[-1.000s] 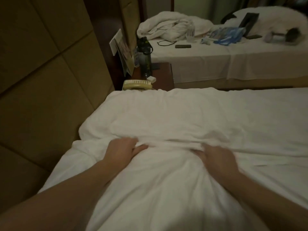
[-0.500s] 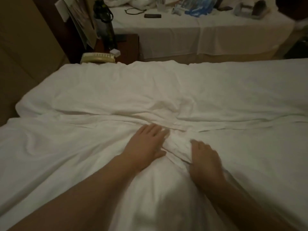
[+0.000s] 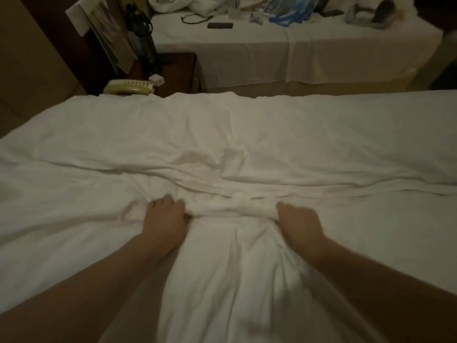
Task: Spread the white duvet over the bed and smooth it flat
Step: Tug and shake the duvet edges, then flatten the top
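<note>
Dim hotel rm. L→R: padded wall panel (image 3: 29,58); nightstand (image 3: 178,70) w/ phone (image 3: 128,87) & dark bottle (image 3: 142,33); left hand (image 3: 166,219) & right hand (image 3: 300,225) each grip bunched fold of white duvet (image 3: 247,134) covering near bed; cluttered 2nd bed (image 3: 296,50) beyond.

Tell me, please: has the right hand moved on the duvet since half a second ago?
Yes. The right hand has moved rightward, away from the left hand, stretching the bunched fold of the duvet between them.

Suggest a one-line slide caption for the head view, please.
Left hand and right hand grip a bunched fold of the white duvet on the bed.
</note>
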A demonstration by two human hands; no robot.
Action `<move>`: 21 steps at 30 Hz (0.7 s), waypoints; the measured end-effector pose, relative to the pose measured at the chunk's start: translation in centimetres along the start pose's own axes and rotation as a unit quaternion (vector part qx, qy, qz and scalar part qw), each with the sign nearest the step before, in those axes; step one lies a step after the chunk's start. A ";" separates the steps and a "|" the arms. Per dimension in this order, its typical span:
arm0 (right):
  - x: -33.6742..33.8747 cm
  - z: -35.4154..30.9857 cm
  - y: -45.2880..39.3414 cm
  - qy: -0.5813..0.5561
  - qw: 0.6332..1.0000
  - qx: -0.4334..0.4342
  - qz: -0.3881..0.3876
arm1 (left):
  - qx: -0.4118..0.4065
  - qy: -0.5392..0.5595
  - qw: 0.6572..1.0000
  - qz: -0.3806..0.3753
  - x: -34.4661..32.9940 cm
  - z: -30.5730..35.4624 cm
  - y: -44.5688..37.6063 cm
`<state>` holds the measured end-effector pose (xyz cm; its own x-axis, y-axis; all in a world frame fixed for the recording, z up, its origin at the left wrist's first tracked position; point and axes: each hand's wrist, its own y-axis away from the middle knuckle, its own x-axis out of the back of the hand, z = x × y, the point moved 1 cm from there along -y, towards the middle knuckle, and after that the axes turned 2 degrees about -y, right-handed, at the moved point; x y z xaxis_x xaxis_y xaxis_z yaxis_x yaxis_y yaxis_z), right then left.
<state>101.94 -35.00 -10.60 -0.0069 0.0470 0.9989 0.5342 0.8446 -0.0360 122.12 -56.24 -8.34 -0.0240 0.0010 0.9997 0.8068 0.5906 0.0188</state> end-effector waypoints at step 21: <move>11.8 12.3 4.0 -0.025 0.984 -0.054 0.169 | -0.172 0.086 0.965 0.179 6.3 11.2 -7.4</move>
<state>93.59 -24.52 0.66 0.1466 0.3440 0.9275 0.5997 0.7147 -0.3599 109.39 -51.60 -2.34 0.3672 0.0040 0.9301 0.8943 0.2735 -0.3542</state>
